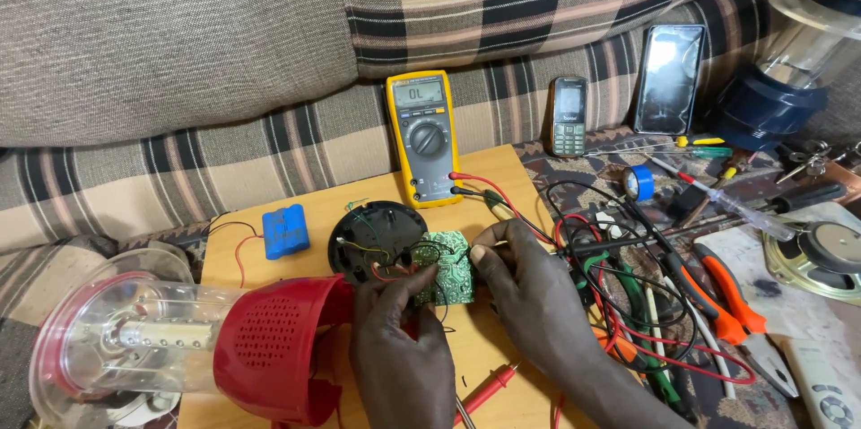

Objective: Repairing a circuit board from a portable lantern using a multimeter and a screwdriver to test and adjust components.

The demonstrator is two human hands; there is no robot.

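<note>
The fingertips of both hands meet on a small green circuit board (446, 268), which stands tilted just above the wooden board (484, 339). The left hand (399, 339) pinches its lower left edge between thumb and forefinger, the other fingers curled under. The right hand (529, 290) grips the right edge, thumb pressed on the face and fingers folded behind. Thin wires run from the circuit board to a black round base (372, 236) lying just beside it on the left, touching the left fingertips' side.

Directly below the left wrist sits the red lantern body (278, 348) with its clear dome (117, 339), lying on its side and overhanging the wooden board's left edge. A blue battery pack (285, 230) lies apart at the upper left. Behind the hands, a yellow multimeter (424, 138) leans against the plaid sofa (179, 52), its leads trailing right. A red probe (489, 387) lies on the bare wood between the wrists, where the only open room remains.

To the right, past the wooden board's edge, tangled cables, orange-handled pliers (731, 303), screwdrivers, blue tape (639, 182), two phones and a loose speaker (821, 259) crowd closely.
</note>
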